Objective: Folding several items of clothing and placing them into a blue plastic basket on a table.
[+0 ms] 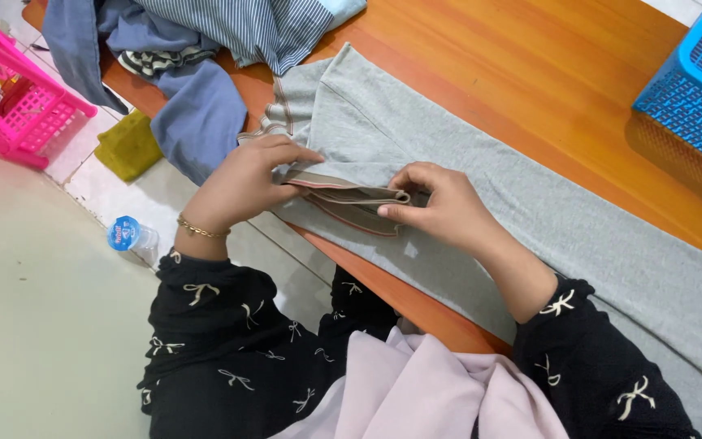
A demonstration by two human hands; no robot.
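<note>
Running away rightward along the table (530,65), the grey garment (481,187) was pinched at its near-left banded hem (343,195) by both hands, left (241,183) and right (440,207).

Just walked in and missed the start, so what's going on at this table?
A person is working on a grey garment spread on an orange wooden table. The left hand and right hand pinch its ribbed, pink-edged band, folding it. A pile of blue clothes lies beyond, a blue basket at the right.
</note>
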